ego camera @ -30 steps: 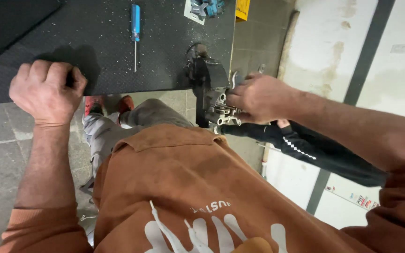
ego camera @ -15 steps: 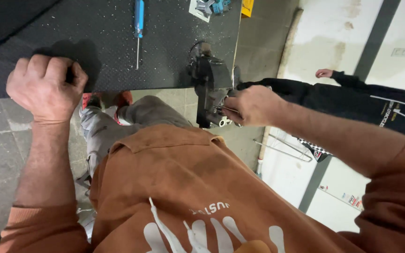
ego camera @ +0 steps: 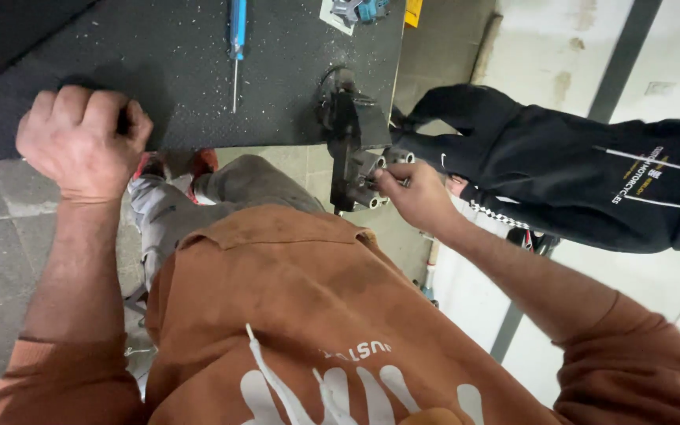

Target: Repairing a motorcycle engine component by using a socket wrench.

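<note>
While one left hand (ego camera: 80, 142) grips one bench (ego camera: 198, 94) (fisted), one right hand (ego camera: 415, 197) touches one vise (ego camera: 352, 142).

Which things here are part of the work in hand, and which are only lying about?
In hand:
- right hand at the metal part in the bench vise
- left hand, fist pressed on the black mat at the bench edge

Lying about:
- blue-handled screwdriver
- small blue and grey parts
- yellow item
- another person in black clothing
</note>
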